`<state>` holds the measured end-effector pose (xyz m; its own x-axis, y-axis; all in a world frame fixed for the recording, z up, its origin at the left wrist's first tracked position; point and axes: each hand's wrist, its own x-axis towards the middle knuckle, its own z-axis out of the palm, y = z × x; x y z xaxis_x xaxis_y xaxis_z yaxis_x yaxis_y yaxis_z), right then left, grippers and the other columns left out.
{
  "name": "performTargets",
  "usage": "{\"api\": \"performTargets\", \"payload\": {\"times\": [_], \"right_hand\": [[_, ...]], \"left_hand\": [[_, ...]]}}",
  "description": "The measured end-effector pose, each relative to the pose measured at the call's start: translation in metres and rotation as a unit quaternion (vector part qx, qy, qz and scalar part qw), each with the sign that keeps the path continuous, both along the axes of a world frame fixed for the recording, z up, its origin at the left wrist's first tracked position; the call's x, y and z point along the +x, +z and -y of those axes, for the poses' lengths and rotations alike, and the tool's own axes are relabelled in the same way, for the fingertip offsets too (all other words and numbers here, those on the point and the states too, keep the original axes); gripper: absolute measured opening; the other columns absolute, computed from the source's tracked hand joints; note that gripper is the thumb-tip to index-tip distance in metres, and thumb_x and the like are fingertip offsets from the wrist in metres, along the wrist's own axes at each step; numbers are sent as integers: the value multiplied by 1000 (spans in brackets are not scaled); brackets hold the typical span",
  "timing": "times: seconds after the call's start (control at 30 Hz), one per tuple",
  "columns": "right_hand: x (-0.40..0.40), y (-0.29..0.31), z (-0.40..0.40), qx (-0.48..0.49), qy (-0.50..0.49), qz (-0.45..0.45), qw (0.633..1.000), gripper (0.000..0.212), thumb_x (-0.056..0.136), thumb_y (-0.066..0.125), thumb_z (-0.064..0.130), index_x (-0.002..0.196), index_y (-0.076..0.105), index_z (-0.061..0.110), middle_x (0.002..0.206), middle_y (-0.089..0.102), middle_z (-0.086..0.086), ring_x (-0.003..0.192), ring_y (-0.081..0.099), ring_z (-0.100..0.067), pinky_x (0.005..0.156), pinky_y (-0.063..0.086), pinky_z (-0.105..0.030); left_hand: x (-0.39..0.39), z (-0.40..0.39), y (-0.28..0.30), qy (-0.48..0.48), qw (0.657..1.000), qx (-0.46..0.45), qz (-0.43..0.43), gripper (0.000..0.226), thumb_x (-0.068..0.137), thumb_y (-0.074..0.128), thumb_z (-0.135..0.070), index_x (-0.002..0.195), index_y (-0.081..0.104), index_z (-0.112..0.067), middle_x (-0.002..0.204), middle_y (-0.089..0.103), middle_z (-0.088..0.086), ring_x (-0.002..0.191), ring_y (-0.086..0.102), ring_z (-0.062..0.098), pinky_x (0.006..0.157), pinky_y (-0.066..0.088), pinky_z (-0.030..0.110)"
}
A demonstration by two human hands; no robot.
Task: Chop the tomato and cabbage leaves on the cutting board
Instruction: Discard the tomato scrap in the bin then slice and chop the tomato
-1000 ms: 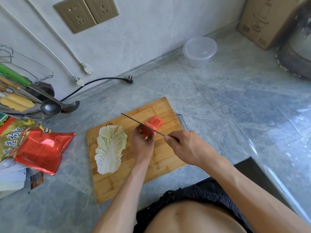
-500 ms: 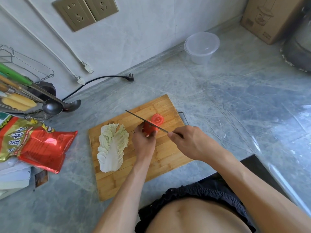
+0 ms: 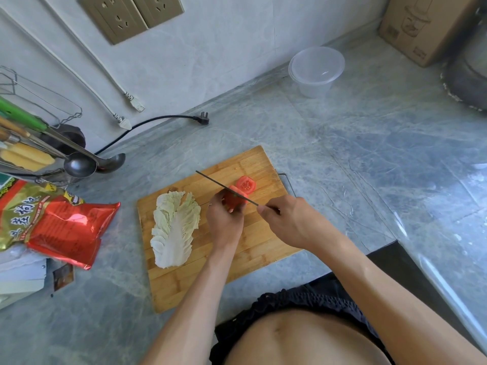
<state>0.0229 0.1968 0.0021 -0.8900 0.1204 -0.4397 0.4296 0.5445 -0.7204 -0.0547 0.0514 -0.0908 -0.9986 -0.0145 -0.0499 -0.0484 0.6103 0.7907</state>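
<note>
Currently left hand [image 3: 225,219] grips glossy red tomato [image 3: 233,200] on slatted bamboo cutting board [image 3: 261,248], fingers curled round it. Right hand [image 3: 291,222] clamps knife [image 3: 224,186] handle; thin dark blade lies across tomato top. Cut slice [image 3: 246,184], round with seeded wet face, lies flat just beyond blade. Pale crinkled cabbage leaves [image 3: 174,227] stacked flat on board's left half. Marbled grey counter [image 3: 355,143] underneath; translucent round plastic tub [image 3: 316,71] near wall.
</note>
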Motion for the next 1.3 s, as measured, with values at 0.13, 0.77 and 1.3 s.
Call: {"api": "performTargets", "payload": {"times": [0.13,0.77,1.3], "right_hand": [[-4,-10,9,-7,-9,-7,1000,50,102,45,46,70,52,9,65,52,-2,60,48,-22,55,40,-34],[-3,-22,-2,-32,-12,20,999,49,105,44,39,67,44,9,64,46,-2,54,40,-18,54,35,-31],[-11,-48,21,11,-2,-36,999,33,103,41,44,82,60,28,69,60,-1,62,57,-22,57,47,-39]], "left_hand": [[-1,1,1,-1,1000,6,8,40,74,86,-16,108,67,-7,99,72,3,92,65,16,76,45,21],[-2,0,3,28,997,41,56,39,79,79,-8,115,66,-14,98,68,-6,94,64,13,78,43,23],[2,8,4,24,995,59,72,39,80,75,-6,116,65,-14,101,71,-4,97,66,12,85,50,26]]}}
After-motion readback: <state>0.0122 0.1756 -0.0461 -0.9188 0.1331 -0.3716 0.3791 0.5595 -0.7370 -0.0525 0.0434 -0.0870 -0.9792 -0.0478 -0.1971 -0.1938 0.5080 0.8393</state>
